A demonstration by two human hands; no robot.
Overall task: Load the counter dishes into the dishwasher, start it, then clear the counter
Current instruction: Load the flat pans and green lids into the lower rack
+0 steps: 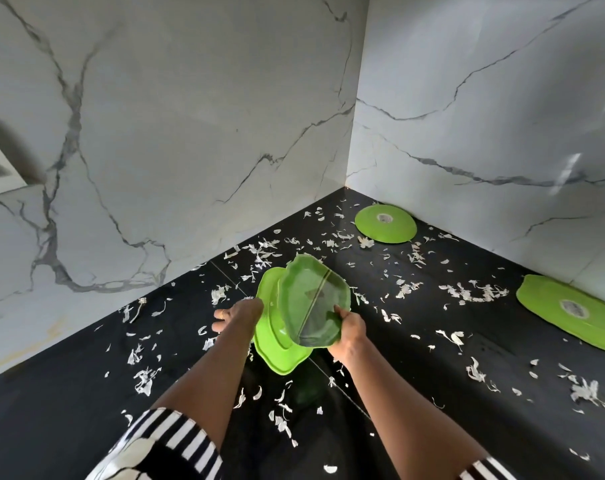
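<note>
One head-worn wide-angle view, tilted steeply down onto black counter (69,393), facing marble wall corner (351,133), left hand (238,317), right hand (351,332), green plates (308,299) close mid-frame

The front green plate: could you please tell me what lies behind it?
A second green plate, held by the left hand, shows only its left and lower rim; the front green plate covers its middle.
</note>
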